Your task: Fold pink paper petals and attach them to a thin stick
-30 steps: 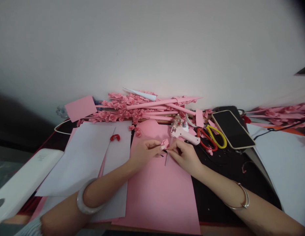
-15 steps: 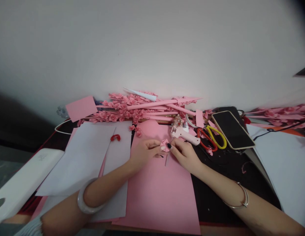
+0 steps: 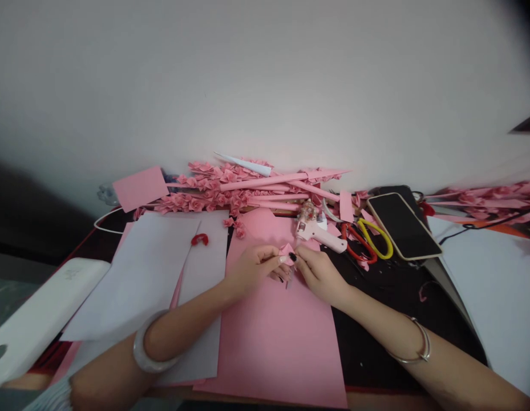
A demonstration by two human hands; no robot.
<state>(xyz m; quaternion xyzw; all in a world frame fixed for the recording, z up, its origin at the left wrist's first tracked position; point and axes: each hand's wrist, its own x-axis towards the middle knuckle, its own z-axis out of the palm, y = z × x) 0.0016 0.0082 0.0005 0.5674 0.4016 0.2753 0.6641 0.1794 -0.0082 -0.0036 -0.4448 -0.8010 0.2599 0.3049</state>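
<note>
A small folded pink paper flower [image 3: 286, 251] is pinched between both hands over the middle of the desk. My left hand [image 3: 258, 265] grips its left side with thumb and fingers closed. On the other side my right hand [image 3: 318, 274] holds the paper, its dark-nailed thumb pressed on the edge. Below the fingers a thin grey stick [image 3: 289, 282] points down; whether it is held or lies there I cannot tell. Under both hands lies a large pink paper sheet [image 3: 282, 342]. Just beyond the right hand rests a pink glue gun [image 3: 320, 233].
Scissors with a red handle [image 3: 357, 242] and a yellow handle [image 3: 378, 240] lie right, beside a phone [image 3: 405, 225]. Pink paper flowers [image 3: 213, 191] and rolled tubes line the wall. White sheets [image 3: 136, 274], a red clip-like piece [image 3: 200, 239] and a white device [image 3: 46, 314] are left.
The fingers have shifted slightly around the pink paper. Lower fingers of my left hand now show more beneath it, and my right fingers are drawn closer together.
</note>
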